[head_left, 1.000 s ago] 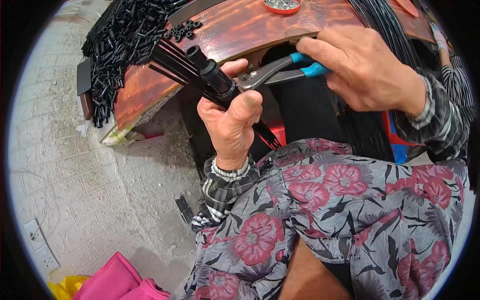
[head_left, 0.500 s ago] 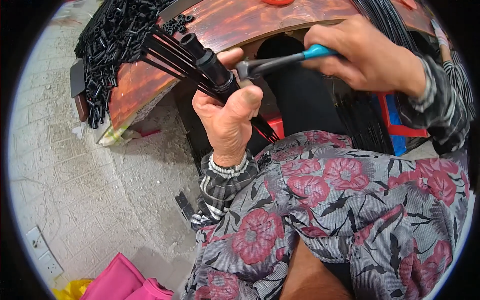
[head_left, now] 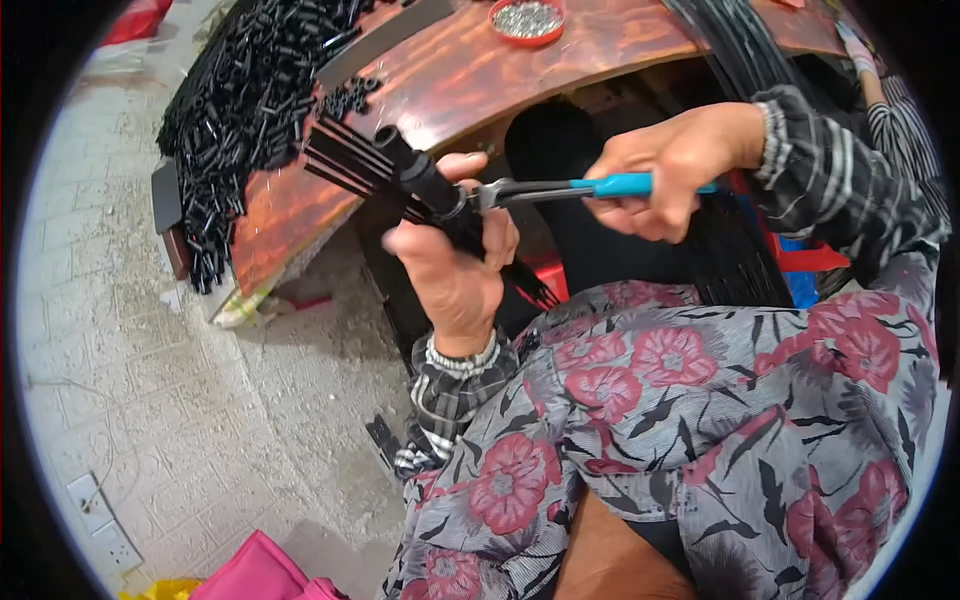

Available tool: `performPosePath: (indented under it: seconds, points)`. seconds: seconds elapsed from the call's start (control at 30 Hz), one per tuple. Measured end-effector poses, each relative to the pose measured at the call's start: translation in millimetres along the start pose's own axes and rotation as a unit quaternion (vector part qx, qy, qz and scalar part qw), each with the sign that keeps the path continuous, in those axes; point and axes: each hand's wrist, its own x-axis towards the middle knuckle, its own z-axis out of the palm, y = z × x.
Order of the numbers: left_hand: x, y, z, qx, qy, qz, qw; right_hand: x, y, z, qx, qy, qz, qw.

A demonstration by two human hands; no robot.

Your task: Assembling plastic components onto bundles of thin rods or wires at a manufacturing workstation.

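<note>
- Spreading above both hands, a reddish wooden bench is carrying a heap of short black tubes and 1 red dish of metal bits; pale paving is lying below.
- Sitting in the left hand, a bundle of black rods is sticking up-left.
- Curling tight, the right hand is squeezing blue-handled pliers, their tip meeting the bundle.
</note>
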Motion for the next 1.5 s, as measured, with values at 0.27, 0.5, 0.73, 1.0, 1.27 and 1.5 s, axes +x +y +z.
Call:
performPosePath:
  seconds: [0.27, 0.5, 0.73, 1.0, 1.27, 1.5]
  points:
    - [14.4, 11.7, -11.0, 0.015, 0.075, -0.066, 0.995, 13.9, -1.3, 24.0, -0.406, 0.379, -0.154, 0.817]
    - [17.1, 10.9, -11.5, 0.031, 0.131, -0.039, 0.990, 39.3, 9.5, 30.3, -0.540, 0.532, -0.156, 0.633]
    - [18.3, 7.4, -11.9, 0.036, 0.138, -0.041, 0.989, 43.9, 16.1, 23.8, -0.558, 0.550, -0.168, 0.599]
    - [19.1, 9.1, -14.4, 0.039, 0.160, -0.037, 0.986, 56.4, 15.4, 29.3, -0.450, 0.597, -0.207, 0.631]
    - [22.8, 5.2, -13.5, 0.038, 0.157, -0.025, 0.987, 79.7, 29.2, 26.3, -0.197, 0.558, -0.322, 0.739]
    - [18.7, 11.0, -28.0, 0.056, 0.151, -0.021, 0.987, 47.5, -0.8, -37.6, -0.268, 0.653, -0.259, 0.660]
